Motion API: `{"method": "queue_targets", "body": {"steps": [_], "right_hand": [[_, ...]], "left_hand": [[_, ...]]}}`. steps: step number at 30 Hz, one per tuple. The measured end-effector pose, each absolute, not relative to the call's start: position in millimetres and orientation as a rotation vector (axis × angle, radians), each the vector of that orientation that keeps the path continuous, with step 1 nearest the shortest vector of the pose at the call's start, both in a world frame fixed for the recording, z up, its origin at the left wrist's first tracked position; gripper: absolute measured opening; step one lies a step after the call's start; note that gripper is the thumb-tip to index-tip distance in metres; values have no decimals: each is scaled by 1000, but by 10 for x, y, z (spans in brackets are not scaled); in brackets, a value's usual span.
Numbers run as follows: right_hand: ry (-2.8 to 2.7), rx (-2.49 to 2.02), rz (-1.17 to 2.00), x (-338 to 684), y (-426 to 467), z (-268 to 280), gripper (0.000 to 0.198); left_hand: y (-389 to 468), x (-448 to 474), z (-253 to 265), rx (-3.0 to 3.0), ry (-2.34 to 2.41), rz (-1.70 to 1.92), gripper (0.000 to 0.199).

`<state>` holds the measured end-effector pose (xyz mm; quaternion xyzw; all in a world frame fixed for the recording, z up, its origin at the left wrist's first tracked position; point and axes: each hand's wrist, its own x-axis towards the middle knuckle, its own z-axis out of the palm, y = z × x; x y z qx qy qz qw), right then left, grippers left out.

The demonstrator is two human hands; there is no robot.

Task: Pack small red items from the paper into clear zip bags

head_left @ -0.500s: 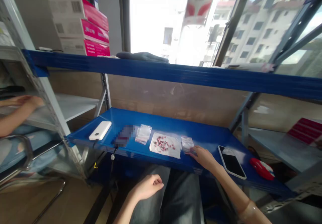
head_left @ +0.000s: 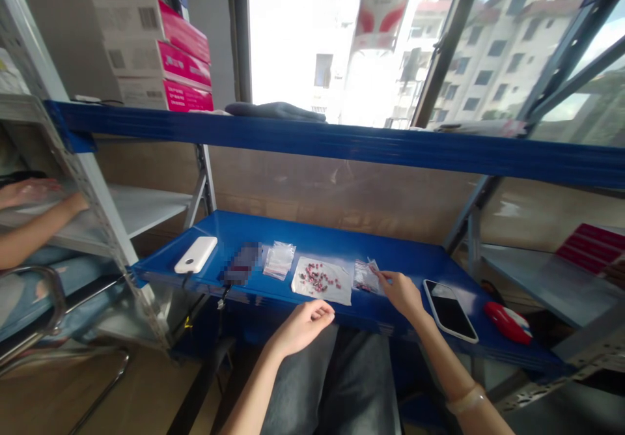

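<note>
The right hand [head_left: 401, 293] rests on the blue shelf [head_left: 415, 259] with its fingertips pinched on the edge of a small clear zip bag [head_left: 365, 277], lifting one corner of it; the bag lies just right of a white sheet [head_left: 321, 280] strewn with small red-and-pale parts [head_left: 318, 277], too small to identify. The left hand [head_left: 303, 325] hovers low in front of the shelf edge, fingers loosely curled and holding nothing, near the sheet but not touching it. By the look of it the step in hand is picking up a bag — the likely call next is to get it open with both hands, which needs the left hand to come up and take the other lip while the right keeps its pinch, since the film is thin and slippery. A second stack of clear bags [head_left: 278, 260] lies left of the sheet, beside a blurred patch, and a white power bank [head_left: 196, 254] sits further left. A smartphone [head_left: 450, 310], screen dark, lies right of the right hand, with a red object [head_left: 508, 323] beyond it. Writing is scarce — the pink-and-white cartons [head_left: 161, 54] on the upper shelf carry barcodes and text too small to read, and the red-and-white hanging bag [head_left: 383, 5] in the window has lettering that is blurred. Another person's arm [head_left: 34, 223] reaches over the grey shelf at far left.
</note>
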<state>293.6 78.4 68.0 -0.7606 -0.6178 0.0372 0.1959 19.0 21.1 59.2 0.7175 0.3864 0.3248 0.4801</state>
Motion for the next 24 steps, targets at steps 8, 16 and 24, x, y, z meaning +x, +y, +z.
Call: {"method": "queue_targets", "body": {"steps": [8,16,24], "right_hand": [[-1141,-1655,516,3036,896,545,37],[-577,-1146,919,3021,774,303,23],[-520,-738,1361,2455,311,265,22]], "left_hand": [[443,490,583,1438,961,1019,30],[425,529,418,1258,960,1106,34],[377,613,396,955,863,1079,49]]}}
